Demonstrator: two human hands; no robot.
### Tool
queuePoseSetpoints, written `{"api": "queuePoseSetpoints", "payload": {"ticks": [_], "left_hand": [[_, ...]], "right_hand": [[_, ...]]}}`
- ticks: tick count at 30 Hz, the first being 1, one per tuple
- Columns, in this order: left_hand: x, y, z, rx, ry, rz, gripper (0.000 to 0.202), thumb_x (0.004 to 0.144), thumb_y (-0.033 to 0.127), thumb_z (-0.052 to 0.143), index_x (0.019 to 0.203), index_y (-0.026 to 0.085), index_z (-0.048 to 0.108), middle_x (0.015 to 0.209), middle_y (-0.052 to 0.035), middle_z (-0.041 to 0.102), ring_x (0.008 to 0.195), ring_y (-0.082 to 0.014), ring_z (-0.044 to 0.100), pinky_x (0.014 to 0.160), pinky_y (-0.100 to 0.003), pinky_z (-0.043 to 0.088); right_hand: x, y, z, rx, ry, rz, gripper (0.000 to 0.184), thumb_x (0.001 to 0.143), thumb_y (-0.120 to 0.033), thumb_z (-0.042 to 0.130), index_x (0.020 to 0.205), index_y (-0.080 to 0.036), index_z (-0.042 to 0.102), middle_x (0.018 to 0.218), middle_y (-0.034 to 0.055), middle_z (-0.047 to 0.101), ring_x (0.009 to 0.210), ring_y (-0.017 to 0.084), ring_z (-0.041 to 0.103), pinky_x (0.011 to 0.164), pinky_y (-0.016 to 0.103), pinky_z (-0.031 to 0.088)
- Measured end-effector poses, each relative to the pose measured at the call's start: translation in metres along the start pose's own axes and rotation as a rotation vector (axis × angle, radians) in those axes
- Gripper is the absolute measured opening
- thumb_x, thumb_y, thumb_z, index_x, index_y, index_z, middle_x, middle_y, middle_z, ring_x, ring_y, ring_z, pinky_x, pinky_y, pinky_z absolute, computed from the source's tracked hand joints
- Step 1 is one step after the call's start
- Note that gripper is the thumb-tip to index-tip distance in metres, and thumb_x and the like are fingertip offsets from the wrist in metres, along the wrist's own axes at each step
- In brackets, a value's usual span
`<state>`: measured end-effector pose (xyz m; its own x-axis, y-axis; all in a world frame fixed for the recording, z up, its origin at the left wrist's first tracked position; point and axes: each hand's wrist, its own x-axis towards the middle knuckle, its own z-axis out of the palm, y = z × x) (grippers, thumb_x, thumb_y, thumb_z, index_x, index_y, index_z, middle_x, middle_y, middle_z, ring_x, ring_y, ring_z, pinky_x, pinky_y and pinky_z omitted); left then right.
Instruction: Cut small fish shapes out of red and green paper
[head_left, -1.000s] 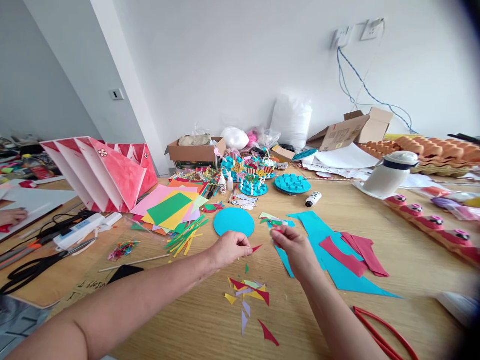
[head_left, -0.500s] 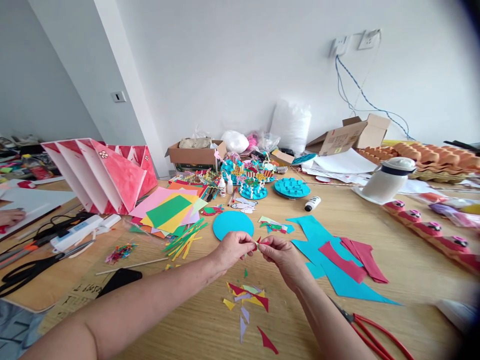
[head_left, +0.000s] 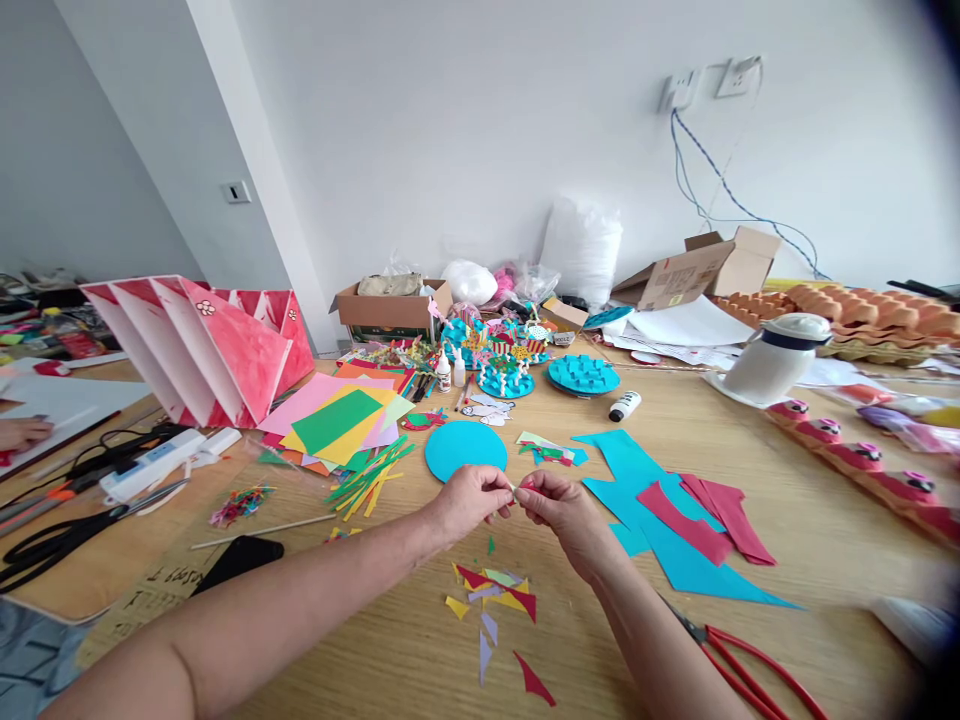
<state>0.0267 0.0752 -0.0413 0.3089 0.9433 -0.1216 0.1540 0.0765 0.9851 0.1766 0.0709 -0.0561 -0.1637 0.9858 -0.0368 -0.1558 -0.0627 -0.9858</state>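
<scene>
My left hand [head_left: 474,494] and my right hand [head_left: 553,503] meet fingertip to fingertip over the middle of the table. Both pinch a small piece of paper, of which only a bit of red and a pale edge show; the fingers cover the rest. Just behind my left hand lies a blue paper disc [head_left: 465,452]. Below the hands are scattered paper scraps [head_left: 495,590] in red, yellow and lilac. To the right of my right hand, blue paper offcuts [head_left: 637,480] lie under red paper pieces [head_left: 686,525].
Red-handled scissors [head_left: 742,660] lie at front right, black scissors [head_left: 67,545] at left. Stacked coloured sheets [head_left: 337,420], yellow and green strips [head_left: 375,475] and a glue bottle [head_left: 445,372] stand or lie further back. Another person's hand [head_left: 22,435] shows at the far left.
My fingers have shifted slightly around the small paper, and less of its red shows now. Everything else stays where it was.
</scene>
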Motion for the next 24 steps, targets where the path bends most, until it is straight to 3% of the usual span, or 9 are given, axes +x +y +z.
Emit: {"api": "queuePoseSetpoints", "payload": {"ticks": [6,11,17,20,24], "left_hand": [[-0.002,-0.001,-0.002,-0.23,-0.008,-0.052,0.024,0.063,0.025,0.06,0.083,0.011,0.063,0.085,-0.0069,0.063,0.072,-0.0123,0.056,0.062,-0.023,0.039],[0.0,-0.002,0.005,-0.329,0.025,-0.078,0.026,0.06,0.021,0.064,0.084,0.011,0.063,0.085,-0.0064,0.064,0.075,-0.0115,0.056,0.072,-0.024,0.041],[-0.005,0.004,0.016,-0.393,0.013,-0.09,0.026,0.065,0.014,0.059,0.091,0.012,0.063,0.094,-0.0089,0.065,0.084,-0.0138,0.058,0.079,-0.027,0.043],[-0.003,0.003,0.016,-0.379,0.042,-0.092,0.029,0.065,0.009,0.059,0.094,0.013,0.061,0.096,-0.009,0.065,0.086,-0.0143,0.059,0.079,-0.028,0.044],[0.007,-0.004,0.016,-0.316,0.086,-0.101,0.019,0.065,0.009,0.061,0.085,0.011,0.062,0.084,-0.0077,0.067,0.076,-0.0141,0.06,0.073,-0.029,0.046]], "right_hand": [[0.001,-0.001,-0.003,0.033,0.037,0.01,0.032,0.058,-0.043,0.073,0.058,-0.019,0.053,0.05,-0.0048,0.047,0.044,0.009,0.036,0.044,0.022,0.027],[0.0,0.002,0.0,-0.041,0.022,0.013,0.028,0.06,-0.041,0.071,0.055,-0.018,0.054,0.048,-0.0045,0.048,0.042,0.008,0.038,0.042,0.022,0.029],[0.006,0.009,-0.002,-0.252,0.133,-0.061,0.017,0.06,-0.031,0.068,0.053,-0.019,0.057,0.042,-0.0059,0.048,0.041,0.01,0.042,0.042,0.023,0.031],[0.008,0.013,-0.004,-0.348,0.16,-0.083,0.013,0.059,-0.028,0.067,0.054,-0.02,0.058,0.04,-0.0061,0.05,0.039,0.011,0.044,0.042,0.023,0.03],[0.009,0.017,-0.005,-0.407,0.139,-0.074,0.014,0.061,-0.027,0.068,0.054,-0.021,0.058,0.039,-0.0067,0.051,0.039,0.012,0.047,0.042,0.024,0.031]]}}
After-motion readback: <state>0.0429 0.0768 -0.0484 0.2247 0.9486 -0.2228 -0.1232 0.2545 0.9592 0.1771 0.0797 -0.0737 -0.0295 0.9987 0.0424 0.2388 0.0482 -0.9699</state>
